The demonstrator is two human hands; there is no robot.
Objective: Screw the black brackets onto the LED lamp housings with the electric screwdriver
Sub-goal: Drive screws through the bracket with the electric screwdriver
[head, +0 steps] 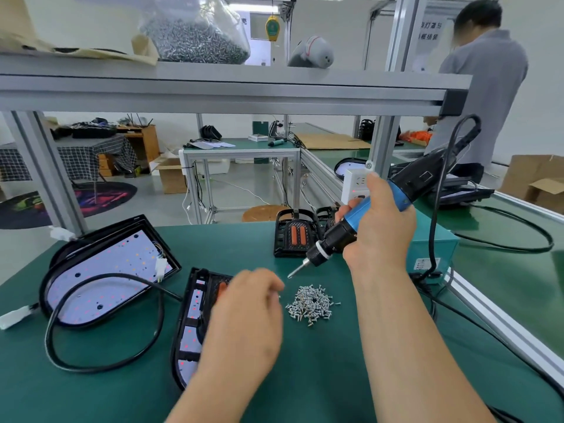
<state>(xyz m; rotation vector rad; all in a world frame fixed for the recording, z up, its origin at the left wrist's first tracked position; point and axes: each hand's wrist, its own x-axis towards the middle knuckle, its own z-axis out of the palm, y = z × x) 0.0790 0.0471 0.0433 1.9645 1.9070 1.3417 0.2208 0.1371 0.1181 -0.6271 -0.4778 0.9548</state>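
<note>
Head view: screwdriver point(335, 239) is gripped by right hand point(381, 230), bit at 11 o'clock of screws point(311, 303). Left hand point(244, 315) is curled over housing point(195, 315) at their 9 o'clock; its hold cannot be told. Brackets point(293, 236) are seen at 12 o'clock.

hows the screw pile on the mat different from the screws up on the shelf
The screw pile lies loose on the green mat; the shelf screws sit in a clear plastic bag. The screw pile is small; the shelf screws are far more. Both look like small silvery screws.
</note>
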